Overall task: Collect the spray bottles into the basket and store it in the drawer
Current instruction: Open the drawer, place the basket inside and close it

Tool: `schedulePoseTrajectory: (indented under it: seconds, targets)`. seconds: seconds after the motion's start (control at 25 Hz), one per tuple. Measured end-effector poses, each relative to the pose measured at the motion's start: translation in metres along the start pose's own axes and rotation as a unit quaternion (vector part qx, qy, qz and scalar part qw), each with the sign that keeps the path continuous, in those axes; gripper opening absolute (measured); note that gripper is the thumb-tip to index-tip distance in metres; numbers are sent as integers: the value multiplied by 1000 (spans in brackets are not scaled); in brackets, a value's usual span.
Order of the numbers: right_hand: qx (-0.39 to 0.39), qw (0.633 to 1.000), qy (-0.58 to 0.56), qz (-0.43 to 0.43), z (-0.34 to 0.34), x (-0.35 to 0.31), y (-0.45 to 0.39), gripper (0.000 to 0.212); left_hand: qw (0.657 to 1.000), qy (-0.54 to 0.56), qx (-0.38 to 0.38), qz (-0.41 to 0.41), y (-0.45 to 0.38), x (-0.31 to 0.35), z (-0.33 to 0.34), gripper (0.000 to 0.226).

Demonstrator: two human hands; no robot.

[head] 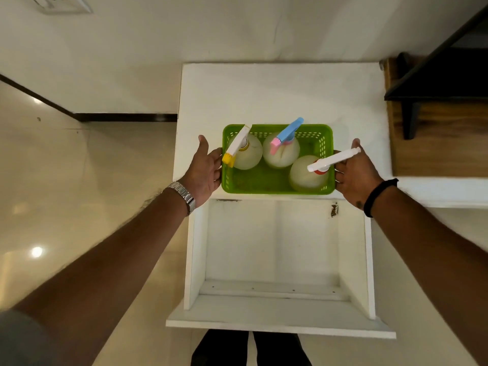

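Observation:
A green plastic basket [264, 182] sits on the white cabinet top [277, 96], near its front edge. Three pale spray bottles stand upright inside it: one with a white and yellow trigger [247, 153] at the left, one with a blue and pink trigger [282, 151] in the middle, one with a white and red trigger [307, 173] at the right. My left hand [204, 171] rests against the basket's left end and my right hand [352, 170] against its right end, fingers curled at the rim. Below, the white drawer [272, 249] is pulled out and holds nothing.
A dark wooden shelf unit [435, 107] stands right of the cabinet. Glossy tiled floor [52, 180] spreads to the left, with a dark skirting along the wall. The drawer front [280, 323] juts out toward my legs.

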State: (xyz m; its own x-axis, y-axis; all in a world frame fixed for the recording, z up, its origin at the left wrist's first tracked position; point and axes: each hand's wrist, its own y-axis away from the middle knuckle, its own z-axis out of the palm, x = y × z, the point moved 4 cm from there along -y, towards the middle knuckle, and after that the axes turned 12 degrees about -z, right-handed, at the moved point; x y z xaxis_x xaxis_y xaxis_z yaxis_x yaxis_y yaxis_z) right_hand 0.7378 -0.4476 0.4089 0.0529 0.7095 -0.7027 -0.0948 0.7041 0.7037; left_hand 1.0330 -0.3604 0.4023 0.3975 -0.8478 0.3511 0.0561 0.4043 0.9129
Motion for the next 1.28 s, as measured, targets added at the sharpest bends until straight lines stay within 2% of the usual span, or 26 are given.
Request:
schedulePoseTrajectory:
  seconds: [0.2, 0.32, 0.48, 0.68, 0.88, 1.08, 1.28]
  targets:
    - [-25, 999, -39, -7, -18, 54, 60, 74, 998, 26, -52, -8, 33, -59, -15, 87]
    - [-28, 996, -84, 7, -32, 100, 92, 69, 996, 56, -58, -25, 48, -109, -35, 87]
    - [10, 996, -70, 63, -41, 171, 110, 61, 994, 72, -4, -84, 46, -186, -60, 85]
    - [36, 986, -18, 161, -37, 251, 85, 59, 983, 36, 75, -163, -3, -245, -74, 84]
    - [51, 976, 4, 212, -35, 315, 50, 72, 968, 31, 153, -196, -52, -273, -87, 93]
    - [50, 968, 18, 245, -32, 349, 30, 79, 959, 42, 147, -237, -83, -285, -101, 91]
    - [48, 962, 45, 264, -27, 360, 29, 83, 946, -41, 159, -279, -97, -292, -112, 98]
